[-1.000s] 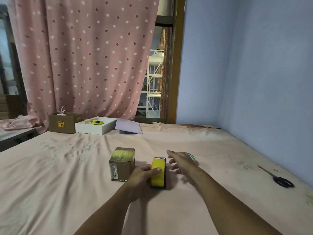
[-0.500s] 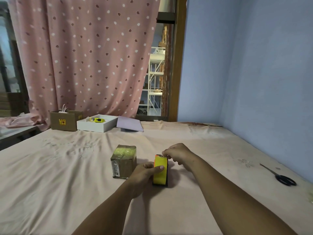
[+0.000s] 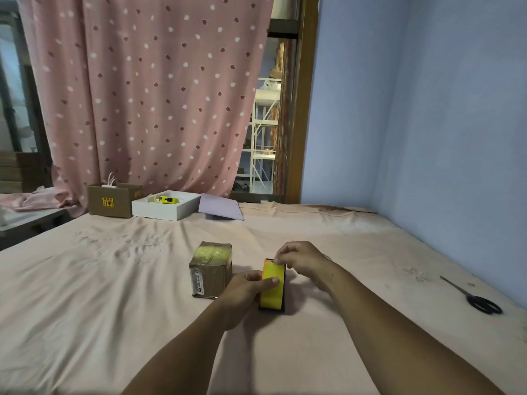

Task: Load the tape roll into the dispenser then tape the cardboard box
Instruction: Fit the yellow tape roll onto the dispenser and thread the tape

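A yellow and orange tape dispenser (image 3: 273, 289) stands on edge on the pink cloth in the middle of the table. My left hand (image 3: 245, 292) grips its left side, thumb across the yellow face. My right hand (image 3: 301, 259) pinches at the dispenser's far top end, fingers closed there; what they pinch is too small to tell. The small cardboard box (image 3: 211, 269), its top covered with yellowish tape, sits just left of the dispenser. The tape roll is hidden behind my right hand.
Black scissors (image 3: 473, 297) lie at the right near the blue wall. At the back stand a brown carton (image 3: 111, 199), a white tray (image 3: 165, 209) with a yellow item, and a lilac sheet (image 3: 221, 208). A pink dotted curtain hangs behind.
My right hand came back from beside the dispenser to its far top end and closed its fingers there. My left hand kept its hold on the dispenser.
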